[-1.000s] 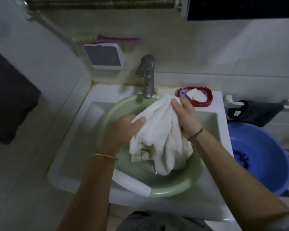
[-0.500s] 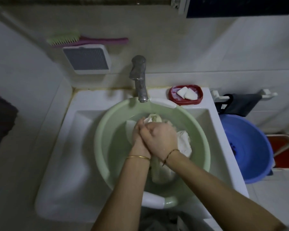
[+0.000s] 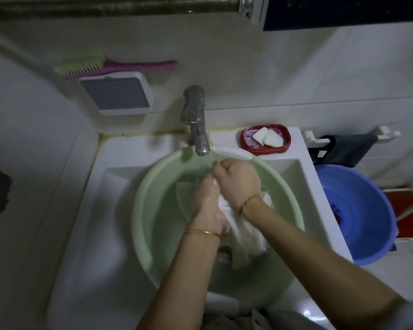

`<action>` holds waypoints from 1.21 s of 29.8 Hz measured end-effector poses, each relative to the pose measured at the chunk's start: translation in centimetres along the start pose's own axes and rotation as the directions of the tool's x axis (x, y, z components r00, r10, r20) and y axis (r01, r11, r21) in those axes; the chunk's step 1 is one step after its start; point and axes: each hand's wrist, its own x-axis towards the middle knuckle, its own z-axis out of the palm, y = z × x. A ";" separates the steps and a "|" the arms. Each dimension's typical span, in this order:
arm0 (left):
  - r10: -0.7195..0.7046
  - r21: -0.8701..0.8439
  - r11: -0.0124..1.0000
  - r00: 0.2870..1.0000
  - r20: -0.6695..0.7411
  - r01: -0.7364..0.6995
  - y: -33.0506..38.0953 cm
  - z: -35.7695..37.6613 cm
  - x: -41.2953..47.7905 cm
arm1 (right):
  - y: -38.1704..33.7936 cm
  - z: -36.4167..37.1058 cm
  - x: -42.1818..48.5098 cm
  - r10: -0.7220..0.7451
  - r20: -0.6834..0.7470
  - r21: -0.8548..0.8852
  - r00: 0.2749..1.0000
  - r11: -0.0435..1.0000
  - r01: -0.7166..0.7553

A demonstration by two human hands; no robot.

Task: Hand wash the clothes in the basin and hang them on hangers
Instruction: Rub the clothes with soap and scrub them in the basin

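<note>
The white sink (image 3: 76, 234) carries my pale green basin (image 3: 148, 210), which fills most of its bowl under the steel tap (image 3: 196, 120). Off the sink's right edge sits a blue basin (image 3: 367, 210). In the green basin's middle lies the wet white garment (image 3: 246, 236), bunched and trailing toward the near rim. My left hand (image 3: 208, 206) and right hand (image 3: 239, 182) both grip it, fists pressed together. On the sink's back right corner, a red soap dish (image 3: 248, 148) holds two white soap pieces (image 3: 267, 138). I can read no writing anywhere.
</note>
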 end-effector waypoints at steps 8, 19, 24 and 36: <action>-0.009 -0.042 0.999 1.000 -0.029 0.008 -0.8 -0.1 -0.4 | -0.3 0.2 -1.5 -0.106 0.049 -0.047 0.993 0.993 0.108; -0.020 -0.062 0.998 0.997 0.078 0.025 -0.4 0.7 -1.7 | -0.3 -0.9 -1.3 -0.040 -0.020 0.027 0.999 0.999 0.041; -0.004 -0.060 0.998 0.997 0.075 0.009 -0.2 0.5 -1.5 | -0.7 -0.8 -2.1 -0.111 -0.046 0.059 0.993 0.992 0.113; 0.058 0.034 0.998 0.997 0.043 -0.059 -0.4 1.1 -2.3 | -0.1 -1.8 -1.0 0.001 -0.125 0.085 0.992 0.996 0.010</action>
